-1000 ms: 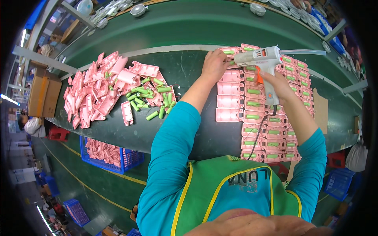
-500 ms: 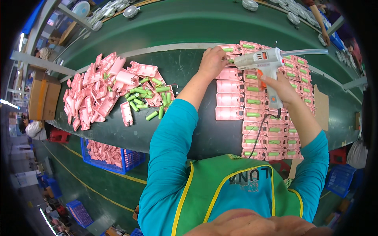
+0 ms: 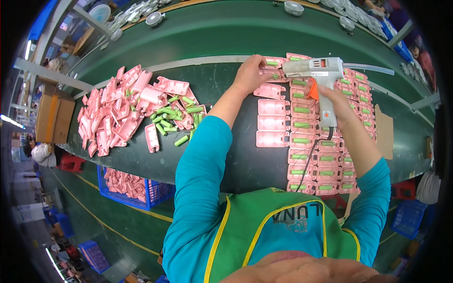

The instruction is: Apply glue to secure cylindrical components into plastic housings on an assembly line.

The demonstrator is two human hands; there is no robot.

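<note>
In my right hand [image 3: 332, 100] is a white glue gun [image 3: 326, 70] with an orange trigger, its nozzle pointing left over the top of the shell rows. My left hand [image 3: 250, 75] reaches to the far left end of those rows. Its thumb and fingers close around the left end of a pink plastic shell [image 3: 267, 75], and a green battery cell [image 3: 275, 76] lies just beyond the thumb tip. The glue gun partly covers the shells below it. Several shells with green cells and thin wires form columns; nearer on the left, pink shells [image 3: 272, 123] hold no cells.
A heap of pink shells [image 3: 111, 111] and loose green cells [image 3: 170, 115] lie on the dark table's left. Under the edge stands a blue crate [image 3: 150, 191] of pink parts. The gun's black cord [image 3: 309, 162] crosses the rows. White fans [image 3: 155, 19] sit beyond the green belt [image 3: 212, 35].
The glue gun has turned more level and moved slightly right and down. My left hand has shifted slightly left, its thumb drawn back from the cell. Fans on the belt's far side have shifted.
</note>
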